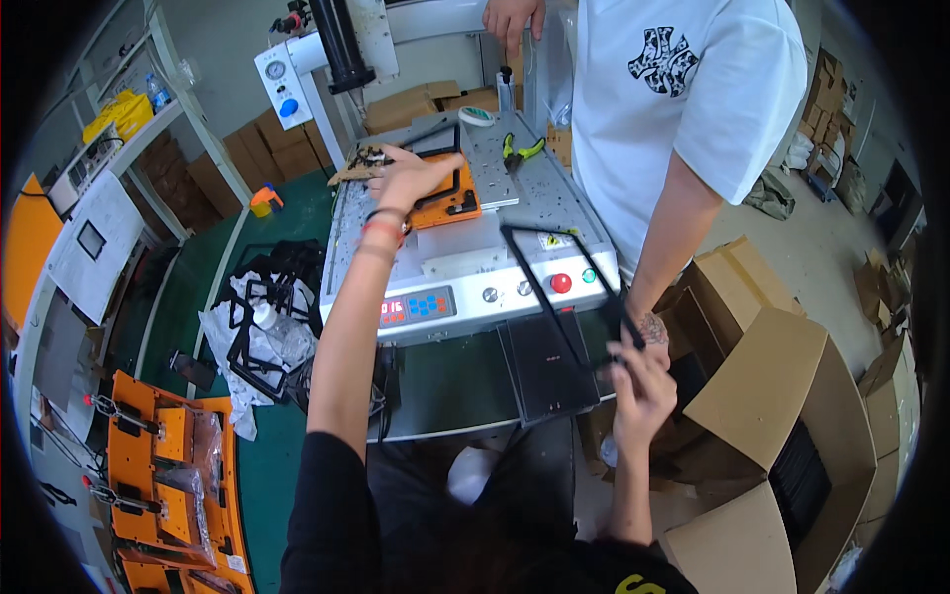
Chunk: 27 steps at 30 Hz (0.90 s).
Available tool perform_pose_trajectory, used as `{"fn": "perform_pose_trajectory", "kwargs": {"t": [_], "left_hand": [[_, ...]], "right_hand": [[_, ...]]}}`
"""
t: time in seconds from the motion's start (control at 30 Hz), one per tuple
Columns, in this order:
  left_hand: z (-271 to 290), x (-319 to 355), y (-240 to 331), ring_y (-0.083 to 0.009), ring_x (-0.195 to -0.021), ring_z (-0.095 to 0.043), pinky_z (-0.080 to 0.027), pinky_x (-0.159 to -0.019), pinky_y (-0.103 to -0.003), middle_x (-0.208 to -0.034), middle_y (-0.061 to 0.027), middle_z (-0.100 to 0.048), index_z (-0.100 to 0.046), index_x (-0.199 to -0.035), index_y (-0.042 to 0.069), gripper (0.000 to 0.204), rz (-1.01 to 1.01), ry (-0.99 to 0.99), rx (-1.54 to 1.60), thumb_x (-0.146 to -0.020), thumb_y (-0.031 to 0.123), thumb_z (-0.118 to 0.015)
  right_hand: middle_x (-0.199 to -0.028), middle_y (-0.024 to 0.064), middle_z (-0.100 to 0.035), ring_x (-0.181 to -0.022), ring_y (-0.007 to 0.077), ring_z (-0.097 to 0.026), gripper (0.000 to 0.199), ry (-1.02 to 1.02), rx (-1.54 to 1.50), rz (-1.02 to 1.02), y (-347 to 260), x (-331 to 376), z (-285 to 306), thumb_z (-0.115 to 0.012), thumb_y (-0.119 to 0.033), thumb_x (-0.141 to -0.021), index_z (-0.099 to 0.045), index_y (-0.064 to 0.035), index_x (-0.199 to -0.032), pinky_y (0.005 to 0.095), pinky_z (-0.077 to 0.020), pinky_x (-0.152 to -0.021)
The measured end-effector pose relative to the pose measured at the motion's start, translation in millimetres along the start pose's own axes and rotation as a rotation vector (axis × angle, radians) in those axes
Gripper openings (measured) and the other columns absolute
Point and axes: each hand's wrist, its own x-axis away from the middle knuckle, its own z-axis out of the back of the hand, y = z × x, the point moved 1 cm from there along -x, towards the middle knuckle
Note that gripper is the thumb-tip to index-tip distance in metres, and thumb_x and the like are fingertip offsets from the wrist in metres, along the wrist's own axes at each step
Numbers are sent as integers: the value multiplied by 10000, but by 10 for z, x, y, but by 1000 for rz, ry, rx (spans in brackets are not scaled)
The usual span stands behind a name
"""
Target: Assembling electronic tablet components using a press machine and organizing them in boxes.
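My left hand (411, 180) reaches over an orange fixture (465, 205) on the machine bed, fingers apart, touching or just above it. A black frame (456, 144) lies in that fixture, partly hidden by the hand. My right hand (643, 391) grips a thin black rectangular frame (539, 282) by its lower right corner. That frame is tilted and slightly blurred, in front of the machine's control panel (421, 305). Beneath it a flat black panel or stack (549, 368) rests at the bench edge.
Another person's forearm (683, 218) comes down at the right, beside open cardboard boxes (757, 386). Green-handled pliers (522, 150) lie on the machine bed. A black tool head (341, 45) hangs above. More black frames (252, 342) and orange fixtures (178, 436) are at left.
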Motion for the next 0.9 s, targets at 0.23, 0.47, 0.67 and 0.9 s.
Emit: {"fn": "perform_pose_trajectory", "kwargs": {"t": [0.23, 0.47, 0.67, 0.9], "left_hand": [[764, 2547, -823, -374, -1254, -328, -257, -1033, -461, -1336, -248, -292, -89, -1385, 18, 1008, -512, 518, 815, -689, 426, -694], [733, 3273, -1698, -377, -1313, -235, -162, -1064, -484, -1409, -265, -199, 4, -1389, 69, 1137, -339, 479, 631, -644, 593, -676], [647, 3068, -1750, -329, -1299, -249, -141, -1087, -406, -1374, -249, -235, -69, -1329, 24, 1117, -256, 394, 997, -589, 496, -758], [407, 3018, -1500, -366, -1271, -264, -186, -1065, -448, -1349, -284, -226, -44, -1310, -8, 1103, -368, 187, 1021, -596, 410, -774]], "right_hand": [[-771, 130, -643, -623, 233, -609, 173, -117, 6, 228, 80, -1109, -1063, -668, -76, -767, -661, 11, -917, 291, -474, -575], [-787, 140, -655, -601, 221, -612, 199, -351, 131, 271, 233, -1171, -1863, -672, -118, -769, -671, 7, -924, 299, -491, -566], [-744, 155, -631, -603, 248, -597, 182, -365, 224, 285, 53, -1319, -1906, -658, -120, -777, -678, 10, -903, 334, -489, -594], [-749, 177, -603, -655, 300, -599, 240, -591, 314, 275, 345, -1393, -2034, -635, -156, -790, -664, 24, -946, 369, -485, -649]]}}
